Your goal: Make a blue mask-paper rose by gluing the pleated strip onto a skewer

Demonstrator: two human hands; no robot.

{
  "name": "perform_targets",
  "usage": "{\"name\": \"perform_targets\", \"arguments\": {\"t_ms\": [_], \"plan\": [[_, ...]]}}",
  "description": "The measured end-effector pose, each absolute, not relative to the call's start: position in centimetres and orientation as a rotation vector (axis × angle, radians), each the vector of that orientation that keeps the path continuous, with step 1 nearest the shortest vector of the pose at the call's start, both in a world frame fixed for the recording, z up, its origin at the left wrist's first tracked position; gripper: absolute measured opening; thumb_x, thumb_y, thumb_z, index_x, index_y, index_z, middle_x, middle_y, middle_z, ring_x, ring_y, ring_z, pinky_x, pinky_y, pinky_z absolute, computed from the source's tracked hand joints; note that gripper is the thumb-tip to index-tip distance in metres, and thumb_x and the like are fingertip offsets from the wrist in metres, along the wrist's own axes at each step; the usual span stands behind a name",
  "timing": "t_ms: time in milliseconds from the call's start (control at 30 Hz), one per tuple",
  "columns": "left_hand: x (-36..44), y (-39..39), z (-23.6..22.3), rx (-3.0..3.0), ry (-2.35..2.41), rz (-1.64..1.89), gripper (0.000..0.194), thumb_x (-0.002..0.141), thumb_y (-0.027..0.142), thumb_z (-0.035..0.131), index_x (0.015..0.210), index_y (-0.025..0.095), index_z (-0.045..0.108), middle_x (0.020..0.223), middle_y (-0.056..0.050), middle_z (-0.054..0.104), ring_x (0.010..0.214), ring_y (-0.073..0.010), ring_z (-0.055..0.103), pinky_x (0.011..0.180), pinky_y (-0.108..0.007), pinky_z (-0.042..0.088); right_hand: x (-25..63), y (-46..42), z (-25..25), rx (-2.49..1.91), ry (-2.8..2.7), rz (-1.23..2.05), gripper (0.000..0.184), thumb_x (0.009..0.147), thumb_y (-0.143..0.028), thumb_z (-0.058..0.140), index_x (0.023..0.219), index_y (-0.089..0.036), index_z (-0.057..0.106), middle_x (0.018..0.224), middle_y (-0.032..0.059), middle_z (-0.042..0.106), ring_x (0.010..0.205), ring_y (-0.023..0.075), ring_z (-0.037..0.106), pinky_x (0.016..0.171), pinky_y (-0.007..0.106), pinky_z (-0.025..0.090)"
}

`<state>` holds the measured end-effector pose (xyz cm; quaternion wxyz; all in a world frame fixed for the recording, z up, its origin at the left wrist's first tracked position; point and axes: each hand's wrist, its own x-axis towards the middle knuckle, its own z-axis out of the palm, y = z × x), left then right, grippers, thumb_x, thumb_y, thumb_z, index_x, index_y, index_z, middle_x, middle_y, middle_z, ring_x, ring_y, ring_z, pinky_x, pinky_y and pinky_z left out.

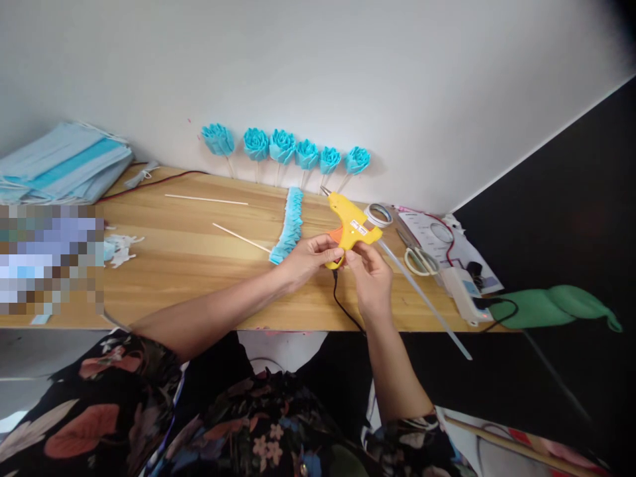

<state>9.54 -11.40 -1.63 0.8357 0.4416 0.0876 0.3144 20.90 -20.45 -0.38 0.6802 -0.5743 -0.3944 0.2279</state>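
Observation:
A yellow hot glue gun (pixel 354 222) is held up over the table between both hands, its metal nozzle pointing up and left. My left hand (pixel 314 257) grips it near the orange trigger and handle. With fingers closed, my right hand (pixel 368 268) holds the handle's other side. A long clear glue stick (pixel 427 301) sticks out of the gun's back, slanting down past the table edge. Just left of my left hand lies a pleated blue strip (pixel 291 225), with a thin wooden stick (pixel 241 237) touching its lower end.
Several blue fabric flowers (pixel 282 147) on sticks lean against the wall. Face masks (pixel 64 162) are piled at left. Another stick (pixel 206 199) lies behind. On the right are a tape roll (pixel 378 214), scissors (pixel 421 261), a power strip (pixel 466 296) and a green balloon-like object (pixel 551 307).

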Motion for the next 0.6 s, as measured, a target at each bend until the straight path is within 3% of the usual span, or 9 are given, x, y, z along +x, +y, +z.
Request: {"name": "perform_targets", "arguments": {"t_ms": [333,433,533,600], "plan": [[9.7,-11.4,-1.9,0.913,0.197,0.619,0.053,0.063,0.052,0.095,0.089,0.013,0.07,0.079,0.0,0.068,0.072,-0.0114,0.064,0.075,-0.028,0.049,20.9,-20.0,-0.7,-1.27,-0.885,0.586,0.033,0.079,-0.045,0.078,0.102,-0.022,0.071,0.101,0.0042,0.074,0.077,0.0162,0.066,0.063,0.029,0.056],[9.7,-11.3,-2.2,0.958,0.219,0.595,0.049,0.068,0.051,0.092,0.09,0.013,0.071,0.08,0.0,0.068,0.075,-0.0118,0.065,0.077,-0.027,0.05,21.2,-19.8,-0.9,-1.275,-0.846,0.559,0.032,0.078,-0.046,0.078,0.098,-0.021,0.072,0.097,0.0039,0.075,0.079,0.0168,0.067,0.069,0.031,0.057],[9.7,-11.0,-2.4,1.096,0.315,0.592,0.035,0.078,0.038,0.086,0.102,0.015,0.073,0.097,-0.005,0.074,0.087,-0.0151,0.068,0.083,-0.029,0.052,22.6,-19.2,-1.0,-1.261,-0.723,0.537,0.032,0.075,-0.045,0.081,0.094,-0.02,0.072,0.095,0.0031,0.075,0.084,0.0166,0.069,0.076,0.031,0.057],[9.4,-10.7,-2.1,1.287,0.367,0.635,0.033,0.083,0.026,0.08,0.113,0.016,0.073,0.113,-0.008,0.074,0.097,-0.0177,0.069,0.09,-0.033,0.053,24.3,-18.6,-0.9,-1.264,-0.641,0.562,0.033,0.072,-0.045,0.083,0.09,-0.02,0.071,0.09,0.0009,0.074,0.078,0.0138,0.068,0.071,0.028,0.055]]}}
